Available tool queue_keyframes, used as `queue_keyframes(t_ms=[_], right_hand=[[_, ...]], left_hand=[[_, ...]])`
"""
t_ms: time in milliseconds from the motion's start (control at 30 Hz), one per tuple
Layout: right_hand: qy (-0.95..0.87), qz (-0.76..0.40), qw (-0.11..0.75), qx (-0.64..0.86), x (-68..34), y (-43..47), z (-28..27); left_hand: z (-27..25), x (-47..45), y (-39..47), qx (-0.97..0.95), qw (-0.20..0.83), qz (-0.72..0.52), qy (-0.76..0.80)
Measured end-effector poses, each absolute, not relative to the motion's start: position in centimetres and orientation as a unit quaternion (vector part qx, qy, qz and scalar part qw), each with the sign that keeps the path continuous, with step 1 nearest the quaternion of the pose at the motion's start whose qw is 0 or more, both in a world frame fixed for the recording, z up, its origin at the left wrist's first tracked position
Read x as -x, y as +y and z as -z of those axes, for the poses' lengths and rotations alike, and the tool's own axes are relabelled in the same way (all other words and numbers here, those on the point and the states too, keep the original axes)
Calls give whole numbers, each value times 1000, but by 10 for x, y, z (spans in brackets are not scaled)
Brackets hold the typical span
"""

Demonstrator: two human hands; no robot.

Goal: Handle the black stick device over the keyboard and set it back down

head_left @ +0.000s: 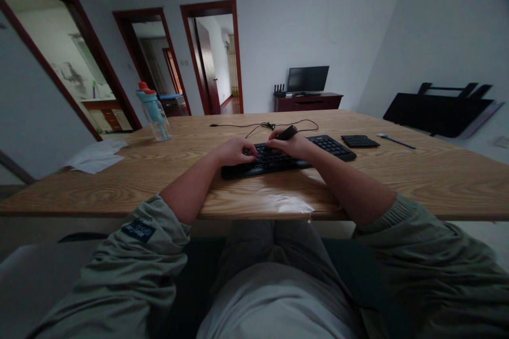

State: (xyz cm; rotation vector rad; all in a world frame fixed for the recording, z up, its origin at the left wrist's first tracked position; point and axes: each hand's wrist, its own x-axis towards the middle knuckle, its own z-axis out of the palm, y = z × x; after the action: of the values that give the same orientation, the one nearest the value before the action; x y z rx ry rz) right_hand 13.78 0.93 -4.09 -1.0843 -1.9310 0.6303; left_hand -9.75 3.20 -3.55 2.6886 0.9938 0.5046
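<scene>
A black keyboard (330,149) lies on the wooden table in front of me, slightly tilted to the table edge. My left hand (234,152) is at its left part, fingers curled down onto the keys. My right hand (289,144) is closed around a thick black pen-like tool (288,133), above the middle of the keyboard. The tool's lower end is hidden by my fingers, so I cannot tell its exact kind. Behind the keyboard, its black cable (268,125) lies bundled.
Right of the keyboard are a flat black piece (360,141) and a blue-handled brush (397,141). A clear bottle with a red-and-blue lid (156,114) stands at the left, near white tissues (97,157). The wooden table's (429,180) front edge is close to my body.
</scene>
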Motion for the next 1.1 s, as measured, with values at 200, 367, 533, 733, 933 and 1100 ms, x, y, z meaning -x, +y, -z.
queue_keyframes(t_ms=[200,367,533,733,933,1100], right_hand=[[-777,-273,398,405,-139,7,40],[-756,-282,405,430,-139,9,41],[-740,-300,418,432,-141,12,42],[-719,-333,412,449,-138,5,39],[-723,-335,404,450,-139,8,40],[-737,-333,397,434,-139,6,39]], left_hand=[[33,95,25,-922,105,-144,344],[33,95,26,-929,91,-149,326],[32,97,28,-930,82,-161,321],[31,96,25,-931,85,-151,320],[32,94,24,-937,77,-138,312],[33,93,21,-942,58,-125,305]])
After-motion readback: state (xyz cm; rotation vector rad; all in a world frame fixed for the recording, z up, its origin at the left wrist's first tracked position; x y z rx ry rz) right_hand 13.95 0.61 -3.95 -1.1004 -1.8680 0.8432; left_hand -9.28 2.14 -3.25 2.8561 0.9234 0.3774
